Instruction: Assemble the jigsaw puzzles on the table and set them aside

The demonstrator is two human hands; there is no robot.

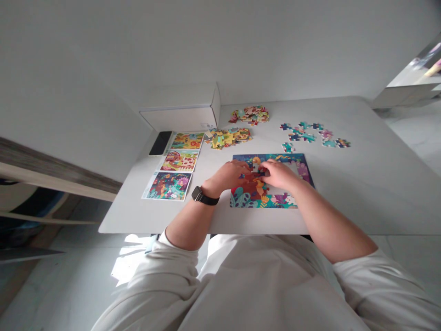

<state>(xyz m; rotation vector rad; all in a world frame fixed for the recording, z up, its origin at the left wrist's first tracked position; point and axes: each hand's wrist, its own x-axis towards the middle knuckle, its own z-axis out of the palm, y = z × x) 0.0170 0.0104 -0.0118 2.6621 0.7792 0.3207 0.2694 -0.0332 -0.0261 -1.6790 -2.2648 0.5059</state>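
A partly assembled jigsaw puzzle (253, 203) lies before me on the table, its colourful border around a pale gap right of the middle. My left hand (232, 174) rests on its left part, fingers stretched over the joined pieces. From the right, my right hand (278, 175) reaches in with fingers pinched together at a dark puzzle piece (264, 173) near the centre. The fingers partly cover that piece. Behind the puzzle, at the right, several loose puzzle pieces (308, 137) in blue, teal and pink lie spread out.
Two heaps of pieces, a yellow heap (229, 138) and a red-and-yellow heap (253, 115), lie farther back. A picture sheet (172, 186) and a black phone (160, 143) are at the left. A white box (182, 117) stands against the wall on the table (361, 193).
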